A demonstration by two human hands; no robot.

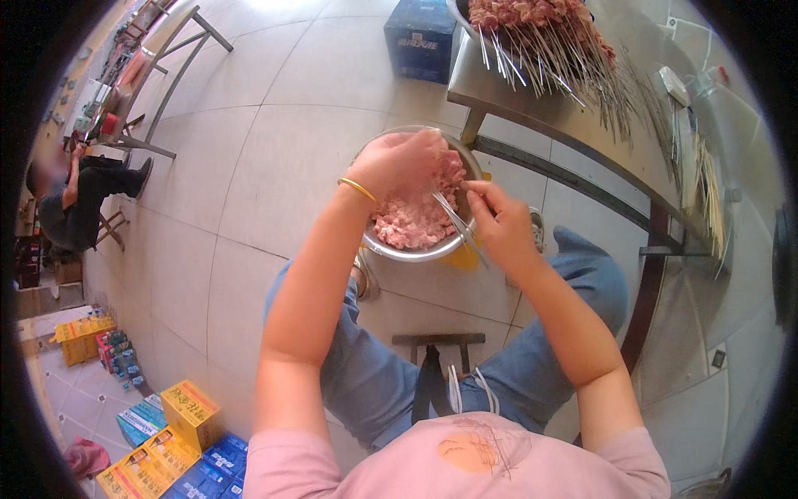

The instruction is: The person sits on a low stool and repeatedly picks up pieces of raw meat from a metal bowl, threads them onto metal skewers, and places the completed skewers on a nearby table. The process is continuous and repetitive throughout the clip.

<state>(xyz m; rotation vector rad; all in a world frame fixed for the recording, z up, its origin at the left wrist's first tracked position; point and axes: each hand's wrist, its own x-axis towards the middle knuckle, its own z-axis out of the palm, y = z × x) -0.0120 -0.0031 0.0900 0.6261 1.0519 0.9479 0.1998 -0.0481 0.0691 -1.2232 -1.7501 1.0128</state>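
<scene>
Between my knees stands a round metal bowl (411, 254) with chopped raw meat (414, 227) in it. My left hand (399, 156), a gold bangle at its wrist, is over the far left part of the bowl, its fingers bent at the meat; the blur hides what they grip. Several thin metal skewers (458, 218) lean over the bowl's near right rim, their upper ends by the meat. My right hand (499, 218) is at the bowl's right side, with thumb and forefinger pinched near the meat; what lies between them is too small to tell.
At the upper right, a metal-topped table (499, 100) bears a bowl (460, 15) heaped with skewered meat (536, 15) and, farther right, bamboo skewers (704, 193). A blue box (419, 40) stands beside it. Cartons (190, 411) are at the lower left. Another person (68, 199) sits at the far left.
</scene>
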